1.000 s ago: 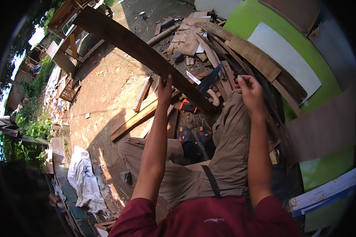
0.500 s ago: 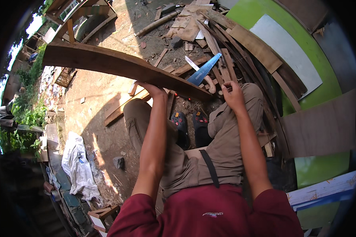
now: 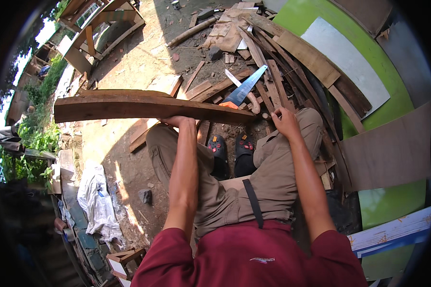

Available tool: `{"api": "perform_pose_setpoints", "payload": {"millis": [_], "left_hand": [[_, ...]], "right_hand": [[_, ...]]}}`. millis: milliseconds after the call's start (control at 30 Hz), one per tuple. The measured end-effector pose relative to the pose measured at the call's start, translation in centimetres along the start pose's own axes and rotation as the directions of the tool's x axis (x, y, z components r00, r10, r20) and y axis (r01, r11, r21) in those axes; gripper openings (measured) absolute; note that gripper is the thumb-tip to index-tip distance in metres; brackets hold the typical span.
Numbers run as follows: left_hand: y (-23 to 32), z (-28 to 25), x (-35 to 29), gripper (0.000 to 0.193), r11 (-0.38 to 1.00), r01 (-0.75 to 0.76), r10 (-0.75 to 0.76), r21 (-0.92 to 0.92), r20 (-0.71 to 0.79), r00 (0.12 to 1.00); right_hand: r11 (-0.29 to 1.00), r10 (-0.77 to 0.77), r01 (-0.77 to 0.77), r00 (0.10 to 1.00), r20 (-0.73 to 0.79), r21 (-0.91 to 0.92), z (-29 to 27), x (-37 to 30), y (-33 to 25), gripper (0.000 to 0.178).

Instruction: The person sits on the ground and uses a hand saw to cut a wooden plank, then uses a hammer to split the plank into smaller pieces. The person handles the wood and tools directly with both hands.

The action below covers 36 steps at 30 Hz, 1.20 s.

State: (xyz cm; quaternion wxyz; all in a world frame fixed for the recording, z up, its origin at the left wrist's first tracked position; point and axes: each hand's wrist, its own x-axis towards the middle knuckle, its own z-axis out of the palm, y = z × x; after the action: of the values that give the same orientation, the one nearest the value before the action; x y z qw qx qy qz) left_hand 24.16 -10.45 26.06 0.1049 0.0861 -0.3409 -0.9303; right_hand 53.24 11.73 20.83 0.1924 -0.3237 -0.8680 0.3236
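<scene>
A long brown wooden plank (image 3: 134, 109) lies raised across the front of my knees, reaching far to the left. My left hand (image 3: 178, 121) is closed on its near lower edge; part of the fingers are hidden by the wood. By my right knee, my right hand (image 3: 286, 122) has its thumb and fingers pinched together, apart from the plank. What the pinch holds, if anything, is too small to make out. A handsaw (image 3: 249, 87) with a blue blade and orange handle rests just beyond the plank's right end, beside a tool with a curved wooden handle (image 3: 254, 102).
Scrap boards (image 3: 273, 86) are heaped at the right, before a green panel (image 3: 390, 98). A brown sheet (image 3: 388, 148) stands nearer. At the left lie a white sack (image 3: 96, 198) and a stone (image 3: 145, 195). A wooden frame (image 3: 88, 43) stands far left.
The plank's left part has swung down toward me and it has turned, showing a lighter edge. My left hand has moved slightly down and left with it. The saw's orange handle now shows.
</scene>
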Motion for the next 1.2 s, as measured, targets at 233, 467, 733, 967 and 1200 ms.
{"api": "perform_pose_setpoints", "payload": {"millis": [233, 467, 733, 967, 1200], "left_hand": [[0.7, 0.5, 1.6, 0.067, 1.000, 0.001, -0.001, 0.000, 0.111, 0.994], [3.5, 5.2, -1.2, 0.066, 0.986, 0.059, -0.087, 0.156, 0.182, 0.979], [4.2, 4.5, 5.2, 0.043, 0.984, -0.004, -0.080, 0.177, 0.468, 0.880], [3.4, 1.2, 8.1, 0.058, 0.954, 0.205, -0.288, 0.217, 0.493, 0.821], [2.2, -2.7, 10.9, 0.034, 0.981, 0.151, -0.170, 0.124, 0.923, 0.345]], "right_hand": [[0.999, 0.032, -0.032, 0.999, 0.031, -0.003, 0.3, 0.3, 0.3, 0.024], [0.994, 0.069, -0.064, 0.996, 0.052, -0.091, -0.2, 0.2, 1.5, 0.027], [0.983, 0.170, -0.161, 0.979, 0.116, -0.089, -0.3, 1.1, 2.5, 0.027], [0.979, 0.205, -0.198, 0.964, 0.172, -0.053, 0.7, 2.3, 2.5, 0.031], [0.970, 0.237, -0.242, 0.953, 0.191, 0.004, 1.7, 2.8, 3.5, 0.034]]}}
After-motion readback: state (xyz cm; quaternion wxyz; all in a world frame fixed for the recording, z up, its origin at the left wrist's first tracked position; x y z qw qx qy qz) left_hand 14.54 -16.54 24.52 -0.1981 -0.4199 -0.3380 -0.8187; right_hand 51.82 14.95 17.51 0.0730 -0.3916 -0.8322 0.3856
